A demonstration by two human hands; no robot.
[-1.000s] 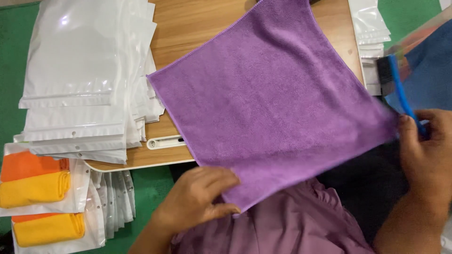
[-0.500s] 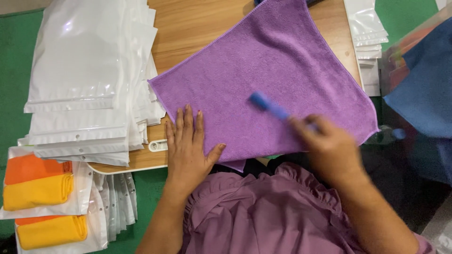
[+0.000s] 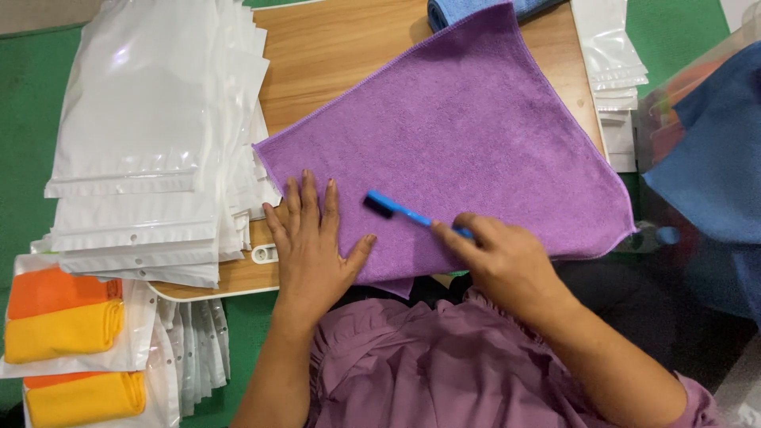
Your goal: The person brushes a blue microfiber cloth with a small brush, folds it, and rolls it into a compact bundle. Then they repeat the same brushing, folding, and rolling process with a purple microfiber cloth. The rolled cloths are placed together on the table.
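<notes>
A: Purple microfibre, that is what we see first: the purple cloth (image 3: 468, 135) lies spread flat on the wooden desk (image 3: 333, 47), its near corner hanging just over the desk's near edge.

B: We agree. Our left hand (image 3: 313, 238) lies flat on the cloth's near left corner, fingers spread wide, holding nothing, only pressing down.

A: And our right hand (image 3: 503, 265) is closed around the handle of a small blue brush (image 3: 400, 210), whose dark head touches the cloth just right of the left thumb.

B: Left of the cloth we see a stack of white plastic pouches (image 3: 151, 150), and nearer on the left 2 pouches already filled with orange and yellow cloths (image 3: 63, 317). A rolled blue cloth (image 3: 476, 9) sits at the far edge, more pouches (image 3: 610, 55) at the far right.

A: What could go wrong, in our judgement? If the left hand lifts, the brush could drag the cloth and bunch it, or pull the overhanging corner off the desk.

B: We also think a wide stroke to the left could nudge the slippery pouch stack, which already overhangs the desk.
</notes>
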